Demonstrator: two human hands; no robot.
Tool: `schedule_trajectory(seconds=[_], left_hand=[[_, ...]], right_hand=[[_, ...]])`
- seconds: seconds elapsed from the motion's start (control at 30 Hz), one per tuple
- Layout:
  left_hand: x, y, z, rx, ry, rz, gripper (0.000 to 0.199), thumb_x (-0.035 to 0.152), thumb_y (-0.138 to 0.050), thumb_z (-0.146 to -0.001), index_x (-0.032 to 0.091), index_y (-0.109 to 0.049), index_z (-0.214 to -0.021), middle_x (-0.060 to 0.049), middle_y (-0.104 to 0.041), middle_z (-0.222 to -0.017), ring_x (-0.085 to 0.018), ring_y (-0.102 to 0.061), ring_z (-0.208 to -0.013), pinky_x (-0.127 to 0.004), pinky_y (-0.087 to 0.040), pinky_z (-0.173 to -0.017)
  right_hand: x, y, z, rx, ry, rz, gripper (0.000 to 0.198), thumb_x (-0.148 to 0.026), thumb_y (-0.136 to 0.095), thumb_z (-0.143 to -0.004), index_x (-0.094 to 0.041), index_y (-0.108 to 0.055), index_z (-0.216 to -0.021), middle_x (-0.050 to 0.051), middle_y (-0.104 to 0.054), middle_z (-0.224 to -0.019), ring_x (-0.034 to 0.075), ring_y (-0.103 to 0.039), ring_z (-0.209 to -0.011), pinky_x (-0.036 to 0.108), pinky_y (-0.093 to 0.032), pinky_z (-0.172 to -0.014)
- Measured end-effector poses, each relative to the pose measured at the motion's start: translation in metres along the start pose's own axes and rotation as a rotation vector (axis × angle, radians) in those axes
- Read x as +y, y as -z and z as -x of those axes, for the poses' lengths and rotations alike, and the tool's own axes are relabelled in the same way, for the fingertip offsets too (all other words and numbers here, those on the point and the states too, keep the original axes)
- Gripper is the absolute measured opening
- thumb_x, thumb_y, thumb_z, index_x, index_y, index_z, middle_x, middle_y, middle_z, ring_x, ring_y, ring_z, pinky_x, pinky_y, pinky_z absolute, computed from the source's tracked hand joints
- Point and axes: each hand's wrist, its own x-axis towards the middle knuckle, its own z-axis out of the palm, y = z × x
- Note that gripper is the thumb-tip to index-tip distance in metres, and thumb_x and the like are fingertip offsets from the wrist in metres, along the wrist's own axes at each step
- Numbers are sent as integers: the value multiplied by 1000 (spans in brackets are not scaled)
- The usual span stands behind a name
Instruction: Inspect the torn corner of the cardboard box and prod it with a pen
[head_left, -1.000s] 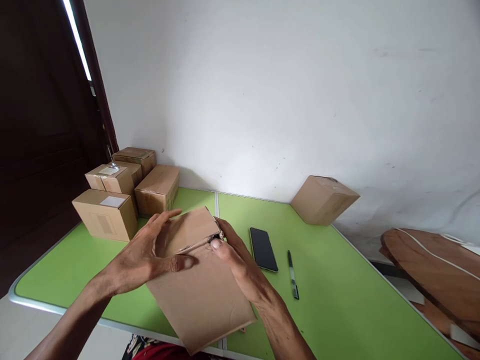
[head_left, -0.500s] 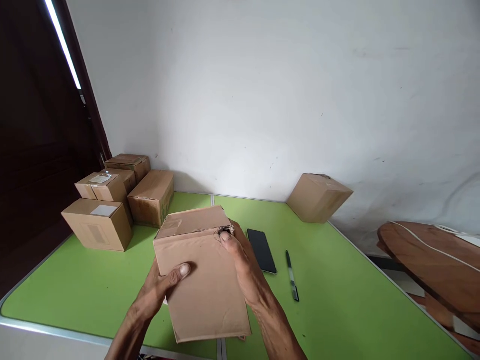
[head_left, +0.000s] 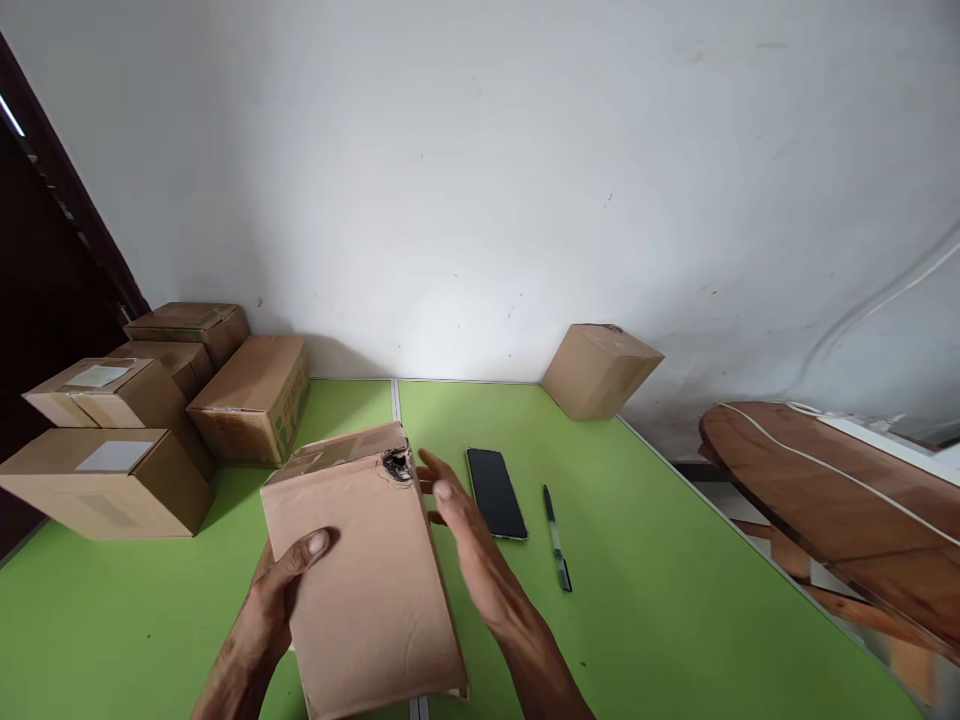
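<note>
1. My left hand (head_left: 281, 590) alone grips the flat brown cardboard box (head_left: 360, 570), thumb on top, tilted over the green table's (head_left: 675, 600) near edge; my right hand (head_left: 465, 540) hovers open beside it.
2. One-handed, the box could slip off.
3. Count: five stacked cartons at left, I think; one lone carton (head_left: 600, 370); one black phone (head_left: 495, 492); one pen (head_left: 556, 538).

— From where is the scene viewed?
— From head height, forward and down across the green worktop (head_left: 675, 600) toward a white wall (head_left: 525, 180).
— How near is it taken?
— Close; forearms enter from the bottom edge. Only one view is given.
</note>
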Motion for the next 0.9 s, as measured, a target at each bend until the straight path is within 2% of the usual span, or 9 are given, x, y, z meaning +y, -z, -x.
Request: schedule_trajectory(seconds=[0.07, 0.13, 0.27, 0.43, 0.53, 0.63, 0.7, 0.77, 0.9], left_hand=[[2, -3, -6, 2, 17, 31, 79, 50, -102, -50, 12, -75, -115, -17, -86, -100, -50, -79, -107, -53, -68, -82], [3, -6, -12, -21, 27, 65, 84, 48, -102, -50, 12, -73, -121, -17, -86, -103, -50, -79, -108, -54, -67, -85], [1, -12, -25, -85, 30, 130, 97, 45, -101, -52, 13, -69, -138, -18, -85, -115, -48, -79, -111, -53, -66, -91], [2, -9, -39, -98, 95, 122, 95, 44, -101, -51, 12, -72, -136, -17, -86, -113, -48, -80, -108, -51, -67, -87], [8, -4, -49, -69, 122, 56, 82, 47, -101, -50, 13, -78, -121, -14, -87, -101, -49, -81, -105, -51, -68, -84], [12, 0, -60, -28, 156, 0, 68, 50, -101, -49, 14, -81, -103, -12, -87, -92, -50, -80, -106, -51, -69, -85], [13, 1, -65, -16, 180, -12, 65, 49, -101, -49, 15, -82, -101, -11, -86, -89, -50, -80, -107, -51, -70, -87], [12, 2, -67, -1, 190, -15, 65, 47, -101, -49, 15, -83, -103, -9, -86, -87, -50, -79, -108, -52, -70, -88], [9, 1, -61, 62, 196, -19, 55, 48, -101, -48, 17, -81, -88, -9, -84, -81, -52, -78, -112, -52, -70, -90]], right_hand=[[12, 17, -2, 105, -71, 65, 100, -96, -50, -87, -30, -53, -162, 16, -51, -170, 40, -51, -153, 61, -46, -121], [22, 32, -2, 231, -124, 150, 102, -96, -55, -82, -24, -61, -154, 19, -56, -165, 42, -54, -150, 59, -49, -119], [35, 44, 2, 290, -163, 210, 90, -93, -55, -85, -20, -73, -135, 20, -68, -151, 41, -65, -137, 53, -54, -115], [41, 44, 6, 405, -61, 298, 70, -81, -57, -95, -20, -78, -123, 18, -79, -131, 35, -77, -119, 45, -65, -98], [47, 69, 4, 498, 115, 693, 52, -63, -52, -107, -20, -77, -120, 15, -82, -120, 28, -81, -99, 37, -68, -76], [61, 116, 4, 553, 180, 1093, 38, -41, -46, -111, -17, -75, -120, 17, -80, -117, 26, -79, -91, 35, -65, -70], [76, 148, 5, 528, 141, 1226, 36, -25, -44, -107, -16, -74, -126, 19, -79, -114, 29, -76, -90, 37, -62, -66], [94, 172, 4, 430, 117, 1352, 48, -8, -44, -97, -19, -73, -134, 18, -78, -108, 29, -74, -87, 35, -58, -60], [126, 192, -4, 210, 133, 1497, 70, 8, -49, -80, -26, -72, -137, 13, -78, -105, 26, -71, -83, 31, -57, -62]])
